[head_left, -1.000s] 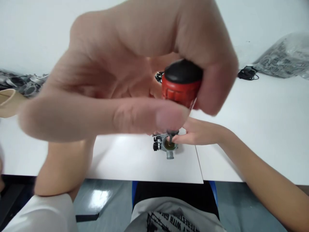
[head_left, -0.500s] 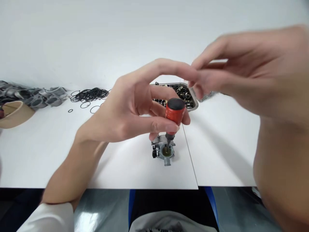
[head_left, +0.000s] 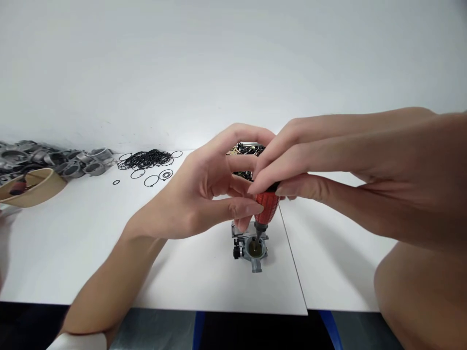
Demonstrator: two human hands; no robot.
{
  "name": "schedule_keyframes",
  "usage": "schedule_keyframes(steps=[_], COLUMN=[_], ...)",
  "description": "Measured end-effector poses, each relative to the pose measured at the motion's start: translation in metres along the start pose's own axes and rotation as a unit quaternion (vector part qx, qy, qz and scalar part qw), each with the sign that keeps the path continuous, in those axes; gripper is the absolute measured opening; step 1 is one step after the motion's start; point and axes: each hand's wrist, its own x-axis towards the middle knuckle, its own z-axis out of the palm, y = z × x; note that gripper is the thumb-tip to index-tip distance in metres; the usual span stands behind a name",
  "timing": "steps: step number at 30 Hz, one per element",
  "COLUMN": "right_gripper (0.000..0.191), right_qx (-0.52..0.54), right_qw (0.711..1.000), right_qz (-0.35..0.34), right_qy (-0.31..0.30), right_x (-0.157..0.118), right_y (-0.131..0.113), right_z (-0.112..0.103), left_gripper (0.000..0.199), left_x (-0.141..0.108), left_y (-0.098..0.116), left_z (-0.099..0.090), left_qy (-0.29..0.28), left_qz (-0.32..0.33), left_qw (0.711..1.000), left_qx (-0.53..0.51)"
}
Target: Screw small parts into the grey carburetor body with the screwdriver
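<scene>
A screwdriver (head_left: 267,206) with a red handle and a black end cap points down, its tip inside the round bore of a small grey metal carburetor (head_left: 256,265). The carburetor stands on the white table, with a black fitting on its left side. My left hand (head_left: 204,189) has its thumb and fingers closed around the red handle from the left. From the right, my right hand (head_left: 328,160) pinches the top of the same handle near the black cap. Its fingers cover part of the cap.
Behind my hands is a metal tray of small black and brass parts (head_left: 248,150), partly hidden. To the left lie a heap of black rubber rings (head_left: 146,159), many grey castings (head_left: 54,158) and a tan bowl (head_left: 47,192) with a tool inside. A seam runs right of the carburetor.
My right hand has come down from above onto the top of the screwdriver and now grips it. My left hand still holds the handle. The whole view has shifted, so the table appears lower.
</scene>
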Motion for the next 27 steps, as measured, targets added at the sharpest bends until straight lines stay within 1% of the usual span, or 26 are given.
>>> schedule_keyframes(steps=[3, 5, 8, 10, 11, 12, 13, 15, 16, 17, 19, 22, 23, 25, 27], right_gripper=[0.017, 0.015, 0.014, 0.011, 0.011, 0.013, 0.016, 0.024, 0.027, 0.028, 0.024, 0.011, 0.01, 0.014, 0.013], right_qx=[-0.048, -0.08, -0.105, -0.111, -0.111, -0.107, -0.099, -0.079, -0.073, -0.074, -0.084, -0.089, -0.086, -0.078, -0.056], right_qw=[0.997, 0.994, 0.989, 0.986, 0.985, 0.987, 0.99, 0.996, 0.997, 0.997, 0.996, 0.993, 0.993, 0.993, 0.996], right_qz=[0.023, 0.034, 0.008, -0.012, -0.014, -0.012, -0.012, -0.016, -0.018, -0.015, 0.005, 0.043, 0.046, 0.037, 0.011], right_qy=[0.047, 0.072, 0.102, 0.126, 0.129, 0.12, 0.097, 0.033, 0.012, 0.006, 0.029, 0.062, 0.067, 0.076, 0.071], right_x=[0.005, 0.01, 0.016, 0.017, 0.017, 0.015, 0.013, 0.008, 0.006, 0.004, 0.002, 0.004, 0.006, 0.01, 0.012], right_y=[-0.005, -0.01, -0.015, -0.016, -0.015, -0.012, -0.009, -0.002, 0.0, 0.002, 0.001, -0.01, -0.013, -0.017, -0.016], right_z=[0.007, 0.015, 0.025, 0.025, 0.023, 0.019, 0.014, 0.005, 0.003, 0.001, 0.004, 0.015, 0.018, 0.021, 0.018], left_gripper=[0.067, 0.068, 0.053, 0.044, 0.042, 0.043, 0.045, 0.052, 0.055, 0.059, 0.062, 0.056, 0.052, 0.048, 0.042], left_x=[0.001, 0.002, 0.003, 0.002, 0.001, 0.001, 0.0, -0.002, -0.002, -0.002, 0.0, 0.004, 0.005, 0.006, 0.004], left_y=[-0.002, -0.005, -0.007, -0.005, -0.004, -0.002, 0.0, 0.003, 0.004, 0.004, 0.001, -0.004, -0.005, -0.006, -0.004], left_z=[0.003, 0.006, 0.01, 0.009, 0.009, 0.008, 0.007, 0.006, 0.007, 0.007, 0.01, 0.014, 0.014, 0.015, 0.013], left_qy=[-0.001, 0.016, 0.053, 0.068, 0.065, 0.057, 0.047, 0.029, 0.026, 0.028, 0.037, 0.057, 0.069, 0.09, 0.089], left_qz=[-0.018, -0.025, -0.009, 0.007, 0.009, 0.005, -0.003, -0.028, -0.04, -0.044, -0.033, 0.008, 0.016, 0.024, 0.026], left_qw=[1.0, 0.999, 0.998, 0.997, 0.997, 0.997, 0.997, 0.998, 0.997, 0.998, 0.998, 0.998, 0.997, 0.995, 0.995], left_qx=[0.006, 0.017, 0.04, 0.045, 0.047, 0.05, 0.054, 0.056, 0.053, 0.046, 0.038, 0.031, 0.029, 0.022, 0.02])
